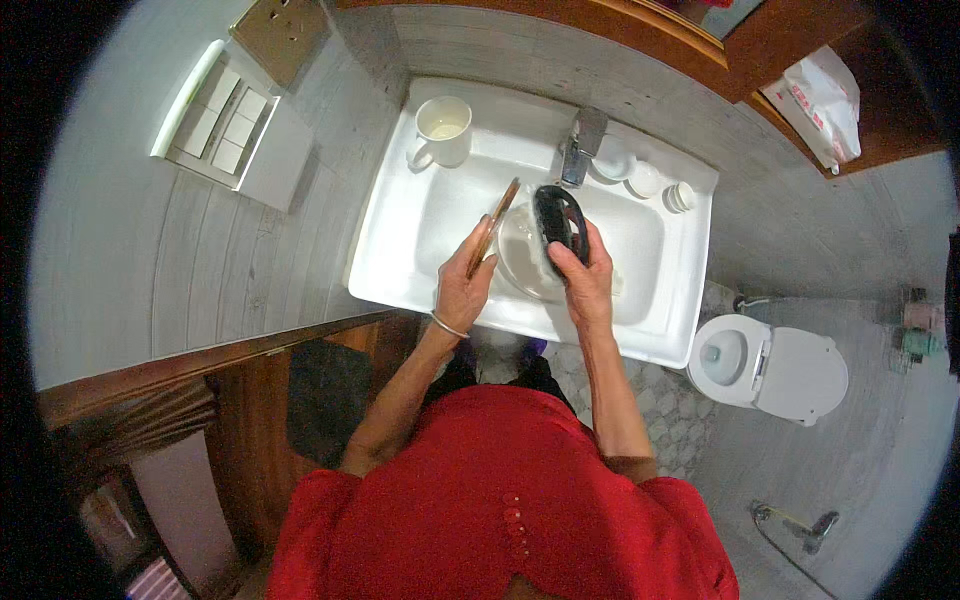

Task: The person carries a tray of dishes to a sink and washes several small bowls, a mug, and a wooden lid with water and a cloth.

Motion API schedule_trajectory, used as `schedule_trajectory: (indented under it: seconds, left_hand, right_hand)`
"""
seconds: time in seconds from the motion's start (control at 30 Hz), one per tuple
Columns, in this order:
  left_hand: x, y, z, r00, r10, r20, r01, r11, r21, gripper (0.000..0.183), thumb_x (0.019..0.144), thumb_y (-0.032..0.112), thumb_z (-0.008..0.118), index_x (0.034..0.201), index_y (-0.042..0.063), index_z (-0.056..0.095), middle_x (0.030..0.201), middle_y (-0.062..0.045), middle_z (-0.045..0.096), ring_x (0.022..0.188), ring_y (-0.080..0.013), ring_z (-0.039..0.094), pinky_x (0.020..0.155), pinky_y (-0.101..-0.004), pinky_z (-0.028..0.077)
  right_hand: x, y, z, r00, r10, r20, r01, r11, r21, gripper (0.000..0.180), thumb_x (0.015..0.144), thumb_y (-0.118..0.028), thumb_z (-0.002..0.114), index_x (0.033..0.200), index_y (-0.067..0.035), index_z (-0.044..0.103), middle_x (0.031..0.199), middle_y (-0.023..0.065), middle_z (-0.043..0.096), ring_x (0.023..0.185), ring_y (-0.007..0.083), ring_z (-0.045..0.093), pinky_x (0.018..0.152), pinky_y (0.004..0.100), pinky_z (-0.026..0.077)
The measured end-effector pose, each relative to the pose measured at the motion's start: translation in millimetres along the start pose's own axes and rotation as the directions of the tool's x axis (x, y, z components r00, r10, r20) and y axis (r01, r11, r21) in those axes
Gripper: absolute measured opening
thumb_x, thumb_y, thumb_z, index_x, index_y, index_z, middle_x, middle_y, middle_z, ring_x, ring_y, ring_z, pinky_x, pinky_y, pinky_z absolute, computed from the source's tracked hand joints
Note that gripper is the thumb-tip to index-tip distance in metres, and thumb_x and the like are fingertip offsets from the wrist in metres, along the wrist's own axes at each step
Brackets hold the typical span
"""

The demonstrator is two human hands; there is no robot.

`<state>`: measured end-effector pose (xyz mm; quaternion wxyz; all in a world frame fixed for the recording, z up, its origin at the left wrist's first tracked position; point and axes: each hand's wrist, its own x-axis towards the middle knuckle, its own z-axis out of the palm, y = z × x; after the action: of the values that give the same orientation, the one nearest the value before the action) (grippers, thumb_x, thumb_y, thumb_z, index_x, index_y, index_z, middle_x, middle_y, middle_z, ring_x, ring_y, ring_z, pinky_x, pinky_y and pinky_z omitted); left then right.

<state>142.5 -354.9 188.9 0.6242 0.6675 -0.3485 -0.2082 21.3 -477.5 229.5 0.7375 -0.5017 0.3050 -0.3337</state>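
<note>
My left hand (463, 281) grips a thin brown, flat object (504, 214), seen edge-on; it may be a comb. In my right hand (587, 274) is a black oval object with a loop-like rim (559, 217), perhaps a brush; its kind cannot be told for certain. Both hands are over a white ceramic sink (442, 240), a little apart. Below them in the basin lies a pale round shape holding water, perhaps a basin or dish (521, 262), partly hidden by my right hand. The metal faucet (577, 154) stands just beyond the black object.
A white mug (454, 146) with liquid stands on the sink's back left corner. Small white round containers (643, 180) line the ledge right of the faucet. A toilet (727, 360) stands to the right. A white plastic bag (821, 105) lies on a wooden shelf.
</note>
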Motion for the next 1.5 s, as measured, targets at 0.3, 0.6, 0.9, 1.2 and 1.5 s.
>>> schedule_trajectory:
  seconds: [0.3, 0.6, 0.9, 1.2, 1.5]
  left_hand:
    - [6.1, -2.4, -14.2, 0.999, -0.022, 0.025, 0.024, 0.996, -0.089, 0.050, 0.082, -0.004, 0.055, 0.131, 0.000, 0.045, 0.112, -0.013, 0.059, 0.099, -0.0164, 0.058, 0.085, -0.0274, 0.047]
    - [43.0, -6.4, -31.4, 0.948, -0.037, 0.316, 0.083, 0.988, -0.132, 0.080, 0.074, -0.003, 0.064, 0.143, 0.004, 0.025, 0.132, -0.018, 0.040, 0.126, -0.0271, 0.039, 0.099, -0.0325, 0.040]
    - [19.3, -5.8, -13.0, 0.931, 0.181, 0.316, -0.188, 0.982, -0.009, 0.079, 0.072, -0.010, 0.033, 0.146, -0.005, 0.007, 0.150, -0.023, 0.019, 0.139, -0.0283, 0.022, 0.114, -0.0350, 0.019]
    - [23.9, -17.5, -30.4, 0.952, 0.221, 0.212, -0.216, 0.975, -0.046, 0.076, 0.074, -0.006, 0.041, 0.145, -0.003, 0.014, 0.138, -0.020, 0.039, 0.125, -0.0255, 0.044, 0.105, -0.0345, 0.034]
    - [19.1, 0.3, -19.3, 0.959, 0.064, 0.277, -0.042, 0.996, -0.082, 0.077, 0.069, -0.011, 0.034, 0.144, -0.007, 0.015, 0.145, -0.027, 0.025, 0.138, -0.0356, 0.023, 0.114, -0.0392, 0.018]
  right_hand:
    - [9.4, 23.8, 32.5, 0.993, 0.119, 0.006, -0.116, 0.961, 0.249, 0.044, 0.085, -0.012, 0.068, 0.122, 0.003, 0.050, 0.097, 0.0066, 0.064, 0.084, 0.0128, 0.061, 0.077, 0.0266, 0.050]
    - [16.8, 21.4, 53.6, 0.988, 0.141, 0.059, -0.150, 0.966, 0.208, 0.041, 0.076, -0.018, 0.075, 0.107, 0.001, 0.054, 0.094, 0.0076, 0.063, 0.079, 0.0132, 0.061, 0.073, 0.0257, 0.050]
    - [4.8, 7.9, 71.4, 0.967, -0.147, -0.209, 0.125, 0.986, -0.112, 0.046, 0.076, -0.020, 0.076, 0.107, 0.003, 0.051, 0.093, 0.0090, 0.062, 0.079, 0.0131, 0.060, 0.068, 0.0267, 0.051]
    - [5.1, 2.5, 96.4, 0.978, -0.184, -0.096, 0.152, 0.950, -0.271, 0.078, 0.074, -0.017, 0.076, 0.130, 0.018, 0.035, 0.101, 0.0174, 0.064, 0.088, 0.0170, 0.062, 0.078, 0.0284, 0.051]
    - [87.8, 1.4, 77.0, 0.966, -0.147, -0.213, 0.103, 0.973, -0.205, 0.072, 0.069, -0.028, 0.075, 0.118, 0.017, 0.047, 0.088, 0.0149, 0.065, 0.075, 0.0167, 0.062, 0.068, 0.0275, 0.050]
